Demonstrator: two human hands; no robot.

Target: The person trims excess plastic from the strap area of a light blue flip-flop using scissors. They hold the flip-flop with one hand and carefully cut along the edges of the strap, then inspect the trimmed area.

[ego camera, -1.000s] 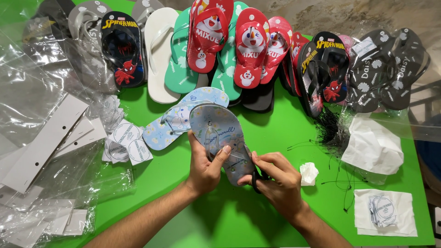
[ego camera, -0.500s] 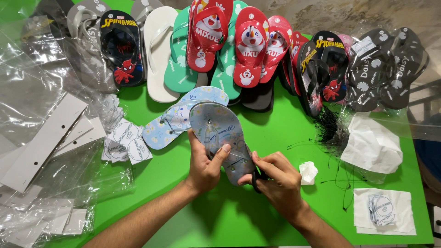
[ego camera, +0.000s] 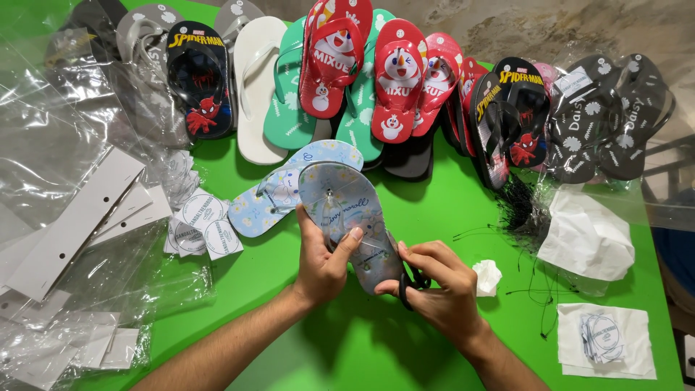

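Hands meet at the lower centre of the head view, over a bright green counter (ego camera: pixel 449 217). The left hand (ego camera: pixel 324 262) has its fingers clenched around the left edge of a grey-blue flip-flop (ego camera: pixel 347 210), thumb laid across the sole; this flip-flop tilts up from the hands toward 11 o'clock and rests partly over a light blue flip-flop (ego camera: pixel 279 192) lying flat just beside it. The right hand (ego camera: pixel 434 284) grasps small black scissors (ego camera: pixel 410 279) at the flip-flop's heel — its fingers are curled through the handles. At 3 o'clock from that hand lies a crumpled white paper wad (ego camera: pixel 487 277). At 12 o'clock a row of flip-flops (ego camera: pixel 394 80) — red, green, white, black — spans the counter. At 9 o'clock lie round paper tags (ego camera: pixel 201 224), white card strips (ego camera: pixel 76 221) and clear plastic bags (ego camera: pixel 43 137).
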